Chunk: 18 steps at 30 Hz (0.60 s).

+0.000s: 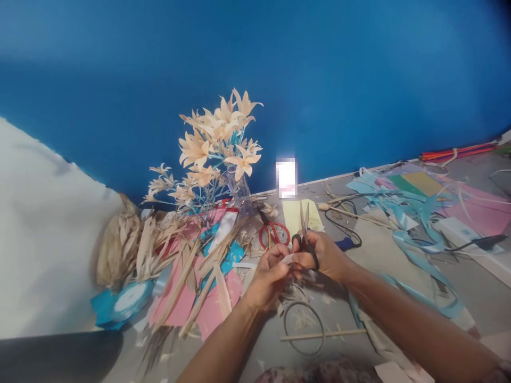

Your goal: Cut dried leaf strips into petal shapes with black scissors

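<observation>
My right hand (327, 255) is closed around a pair of black-handled scissors (305, 219), whose blades stand up, slightly parted and pointing away from me. My left hand (268, 277) is closed, its fingertips pinching a small pale strip (287, 259). Thumb and fingers of both hands meet at this strip, and its far end is hidden. Just beyond the hands lies a red-handled pair of scissors (274, 234), beside a yellow sheet of paper (293, 213). Small pale scraps are scattered beneath my hands.
Cream artificial flowers (223, 133) stand in a clear vase (240, 194) against the blue wall (359, 80). Dried husks (120, 244), pink paper (175, 298) and a ribbon spool (130, 297) lie left. Right are blue ribbon (423, 263) and coloured sheets. Nearer me lie a ring (285, 324) and stick (347, 333).
</observation>
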Motion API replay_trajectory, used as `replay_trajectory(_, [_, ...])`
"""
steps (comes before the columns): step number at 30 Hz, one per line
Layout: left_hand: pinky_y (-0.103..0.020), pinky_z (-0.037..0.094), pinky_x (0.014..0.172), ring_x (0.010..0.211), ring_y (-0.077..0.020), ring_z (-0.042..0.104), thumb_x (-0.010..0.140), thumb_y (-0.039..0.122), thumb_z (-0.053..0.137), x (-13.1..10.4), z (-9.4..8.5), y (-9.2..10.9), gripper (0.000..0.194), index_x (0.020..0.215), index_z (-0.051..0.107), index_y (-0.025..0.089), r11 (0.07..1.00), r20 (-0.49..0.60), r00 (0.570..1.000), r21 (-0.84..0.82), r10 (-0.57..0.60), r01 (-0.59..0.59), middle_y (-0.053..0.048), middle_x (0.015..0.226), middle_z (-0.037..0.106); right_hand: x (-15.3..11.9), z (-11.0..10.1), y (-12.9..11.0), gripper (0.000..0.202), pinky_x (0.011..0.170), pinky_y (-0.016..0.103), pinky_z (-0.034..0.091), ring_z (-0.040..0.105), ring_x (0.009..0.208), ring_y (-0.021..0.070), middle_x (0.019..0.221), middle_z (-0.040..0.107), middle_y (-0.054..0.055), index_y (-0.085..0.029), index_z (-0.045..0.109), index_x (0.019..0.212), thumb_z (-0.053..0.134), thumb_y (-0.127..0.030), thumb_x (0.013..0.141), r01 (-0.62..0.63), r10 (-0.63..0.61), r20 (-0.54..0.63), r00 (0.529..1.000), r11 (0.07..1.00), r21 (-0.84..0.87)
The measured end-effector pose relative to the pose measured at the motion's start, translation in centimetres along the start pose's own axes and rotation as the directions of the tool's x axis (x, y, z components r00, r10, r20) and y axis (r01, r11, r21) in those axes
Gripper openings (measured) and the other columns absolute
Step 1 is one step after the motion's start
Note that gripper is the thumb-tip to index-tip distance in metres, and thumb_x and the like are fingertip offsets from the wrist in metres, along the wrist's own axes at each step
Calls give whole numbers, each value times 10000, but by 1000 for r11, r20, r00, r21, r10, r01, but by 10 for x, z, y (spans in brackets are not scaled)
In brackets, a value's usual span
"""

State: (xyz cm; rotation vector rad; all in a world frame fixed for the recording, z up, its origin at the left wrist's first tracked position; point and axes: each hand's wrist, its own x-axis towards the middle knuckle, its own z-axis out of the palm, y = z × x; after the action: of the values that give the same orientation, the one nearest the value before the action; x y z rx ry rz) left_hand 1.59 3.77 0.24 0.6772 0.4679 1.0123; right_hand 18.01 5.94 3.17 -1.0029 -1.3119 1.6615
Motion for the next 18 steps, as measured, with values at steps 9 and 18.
replay_trajectory(9, [-287, 485, 685, 698, -155, 614, 607, 383, 878, -1, -3, 1, 417, 718, 546, 156, 994, 11, 995, -60, -96, 96, -32, 757, 626, 1, 3, 4, 312, 430, 236, 449, 569, 426, 135, 544, 617, -32, -183, 524, 754, 794, -289, 638, -102, 96, 53, 994, 986, 134])
replay_trajectory(18, [-233, 440, 641, 617, -115, 601, 643, 314, 864, 2, 2, -3, 357, 800, 585, 157, 999, -134, 991, 47, -19, 26, -16, 719, 655, 3, 5, 4, 260, 447, 210, 386, 538, 450, 113, 513, 591, -32, -167, 553, 705, 786, -269, 654, 3, -3, -14, 1000, 1000, -14])
